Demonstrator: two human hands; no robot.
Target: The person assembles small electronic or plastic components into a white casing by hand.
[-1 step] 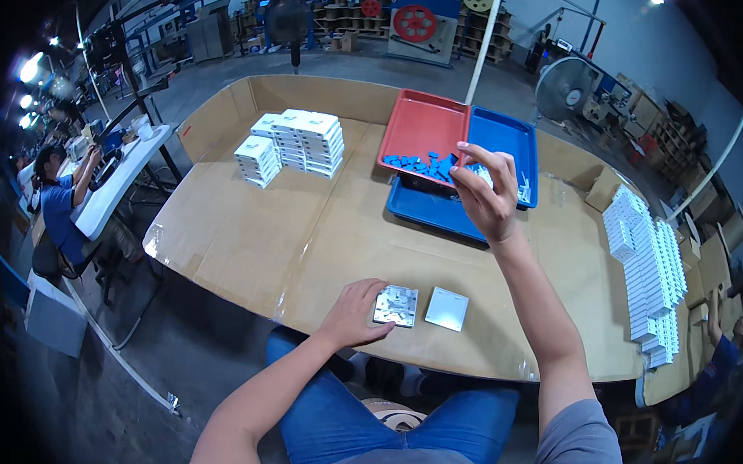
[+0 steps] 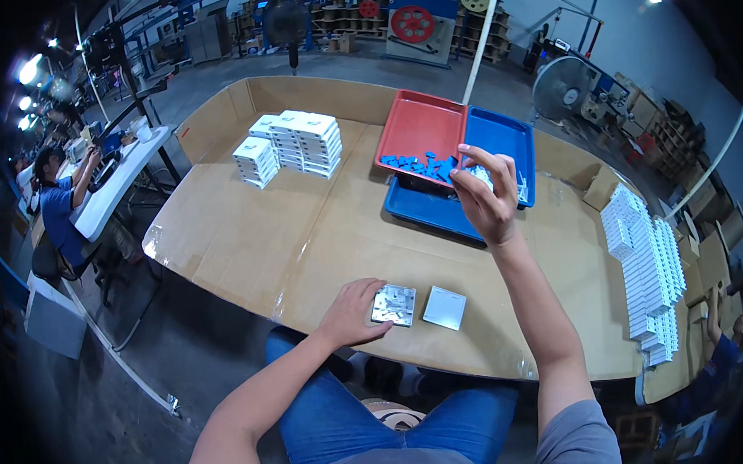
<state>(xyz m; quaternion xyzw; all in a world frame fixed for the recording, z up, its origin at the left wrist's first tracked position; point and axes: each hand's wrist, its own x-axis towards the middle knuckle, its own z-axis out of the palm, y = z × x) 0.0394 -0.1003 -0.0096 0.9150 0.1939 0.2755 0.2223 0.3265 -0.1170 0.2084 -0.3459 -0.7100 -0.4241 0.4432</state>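
My left hand lies on the cardboard-covered table near its front edge. Its thumb and fingers grip the left side of a small square white case, which is open at the top and has pale and metallic-looking parts inside. Just right of it a plain white square cover lies flat, untouched. My right hand is raised at the front edge of the red tray, beside several small blue pieces. Its thumb and index finger curl toward each other; whatever is between them is too small to make out.
A blue tray with small white parts stands right of the red one, and another blue tray sits below. Stacked white boxes are at the far left, more white stacks at the right edge. A person sits at another table.
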